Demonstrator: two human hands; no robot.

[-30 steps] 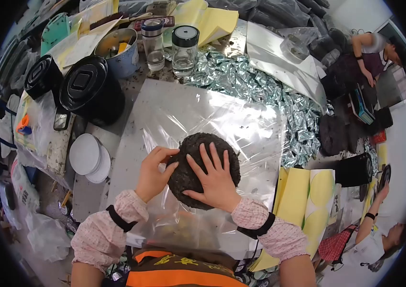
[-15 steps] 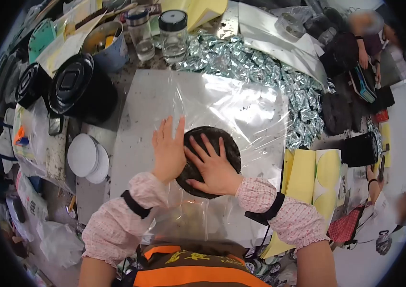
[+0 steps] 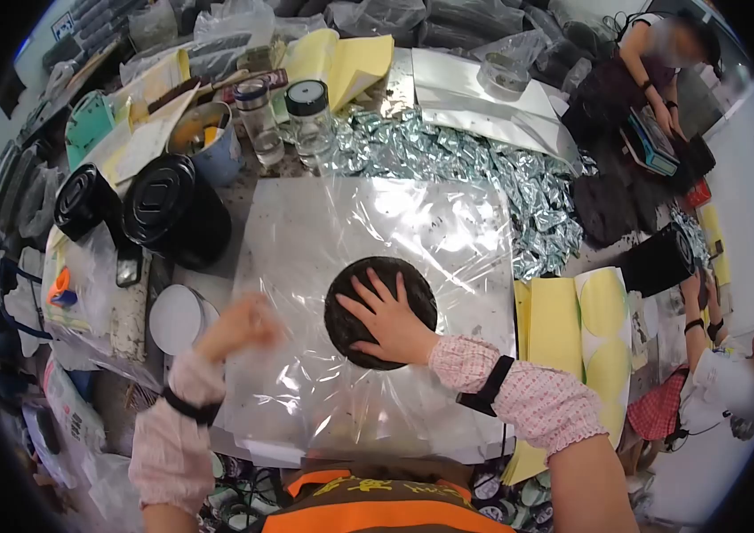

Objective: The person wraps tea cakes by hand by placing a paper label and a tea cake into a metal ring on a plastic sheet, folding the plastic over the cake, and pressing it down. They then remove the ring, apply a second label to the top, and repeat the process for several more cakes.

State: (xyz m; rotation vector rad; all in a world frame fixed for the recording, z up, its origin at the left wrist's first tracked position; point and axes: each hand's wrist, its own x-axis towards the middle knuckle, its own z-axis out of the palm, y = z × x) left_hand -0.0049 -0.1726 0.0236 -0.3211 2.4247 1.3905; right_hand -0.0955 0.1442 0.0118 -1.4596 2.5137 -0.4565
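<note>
A dark, round, flat disc (image 3: 338, 330) lies on the clear plastic film (image 3: 306, 400) that covers a pale board. My right hand (image 3: 394, 320) rests on top of the disc, open, with its fingers spread. To the left of the disc, apart from it, my left hand (image 3: 248, 322) hangs over the film, smeared by motion. Its fingers look curled, but whether they hold anything does not show. White round sheets (image 3: 177, 320) are just beyond it at the board's left edge.
Black lidded tubs (image 3: 177, 213) and glass jars (image 3: 307, 120) stand at the back left. Crumpled silver foil (image 3: 546, 213) runs along the back and right. Yellow sticker sheets (image 3: 554, 329) lie at right. Two people (image 3: 643, 80) work farther right, one beside a black container (image 3: 661, 262).
My left hand has left the disc's edge and moved left, towards the white round sheets. My right hand stays spread on the disc. The camera view has shifted.
</note>
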